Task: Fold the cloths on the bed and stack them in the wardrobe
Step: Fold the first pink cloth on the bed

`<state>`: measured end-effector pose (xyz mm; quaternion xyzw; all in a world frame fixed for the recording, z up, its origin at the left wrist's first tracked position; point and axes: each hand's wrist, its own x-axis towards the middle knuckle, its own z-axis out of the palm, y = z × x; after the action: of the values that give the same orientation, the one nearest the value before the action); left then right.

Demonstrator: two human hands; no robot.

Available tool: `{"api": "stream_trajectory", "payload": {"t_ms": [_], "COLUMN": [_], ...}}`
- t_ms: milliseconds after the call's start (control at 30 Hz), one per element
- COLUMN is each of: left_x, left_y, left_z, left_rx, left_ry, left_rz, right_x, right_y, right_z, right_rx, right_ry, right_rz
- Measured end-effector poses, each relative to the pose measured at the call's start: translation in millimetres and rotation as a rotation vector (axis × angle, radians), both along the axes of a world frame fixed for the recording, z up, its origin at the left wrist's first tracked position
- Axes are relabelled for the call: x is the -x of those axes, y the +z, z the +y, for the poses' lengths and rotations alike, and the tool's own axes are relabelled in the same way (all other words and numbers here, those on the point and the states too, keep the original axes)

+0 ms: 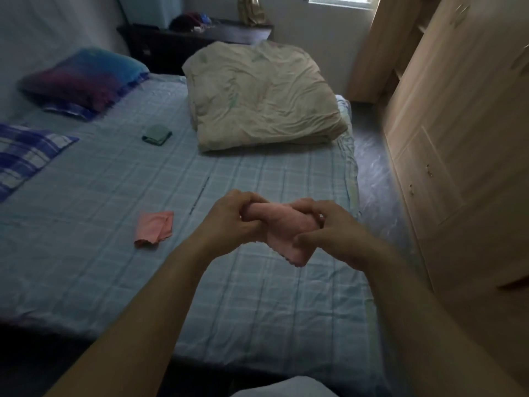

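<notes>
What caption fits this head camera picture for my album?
Left hand and right hand grip a pink cloth over the bed; a second cloth lies nearby.

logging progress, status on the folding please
Left grip and right grip both hold the pink cloth over the bed. Lying on it: second pink cloth, green cloth. Nothing in the way.

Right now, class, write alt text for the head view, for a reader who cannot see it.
The left hand and right hand grip a pink cloth in the air above a bed with a blue checked sheet. A second pink cloth and a green folded cloth lie on the bed; a wooden wardrobe stands on the right.
</notes>
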<state>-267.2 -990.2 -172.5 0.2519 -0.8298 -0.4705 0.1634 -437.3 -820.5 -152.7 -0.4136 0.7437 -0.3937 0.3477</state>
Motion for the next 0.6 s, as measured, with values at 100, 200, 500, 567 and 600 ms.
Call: {"api": "stream_trajectory", "payload": {"t_ms": [100, 200, 500, 567, 600], "left_x": [3, 5, 6, 5, 5], "left_y": [9, 12, 27, 29, 30], "left_z": [-1, -2, 4, 3, 3], "left_rx": [0.109, 0.109, -0.317, -0.403, -0.440], "left_ry": [0.028, 0.009, 0.011, 0.020, 0.037], "left_rz": [-0.031, 0.010, 0.258, 0.336, 0.365], "right_x": [5, 10, 12, 11, 10], "right_y": [8, 13, 32, 33, 34], "right_z": [1, 2, 3, 1, 1], "right_rx": [-0.007, -0.005, 0.178, 0.223, 0.237], "right_ry": [-0.017, -0.099, -0.107, -0.141, -0.159], "right_rz": [0.130, 0.151, -0.096, -0.185, -0.224]}}
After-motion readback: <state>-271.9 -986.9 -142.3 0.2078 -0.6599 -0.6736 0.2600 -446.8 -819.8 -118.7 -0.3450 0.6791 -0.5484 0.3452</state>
